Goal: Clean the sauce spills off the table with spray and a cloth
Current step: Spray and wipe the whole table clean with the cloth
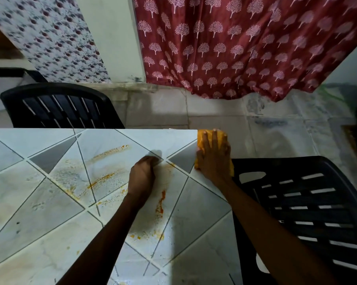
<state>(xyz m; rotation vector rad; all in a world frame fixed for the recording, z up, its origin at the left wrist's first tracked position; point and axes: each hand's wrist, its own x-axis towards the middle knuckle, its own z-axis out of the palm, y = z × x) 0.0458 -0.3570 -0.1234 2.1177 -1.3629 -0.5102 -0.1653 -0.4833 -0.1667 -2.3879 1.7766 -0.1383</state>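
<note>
A yellow cloth (201, 138) lies at the far right corner of the tiled table (29, 212), partly over the edge. My right hand (213, 157) presses flat on the cloth with straight fingers. My left hand (141, 177) rests on the table's middle with its fingers curled into a fist, holding nothing that I can see. Orange sauce streaks (160, 204) run beside my left forearm. More smears (103, 179) and a wet speckled patch spread to the left. No spray bottle is in view.
A black plastic chair (60, 108) stands behind the table's far edge. Another black chair (309, 212) stands close against the table's right side. A red patterned curtain (245, 48) hangs over the tiled floor (276, 130) beyond.
</note>
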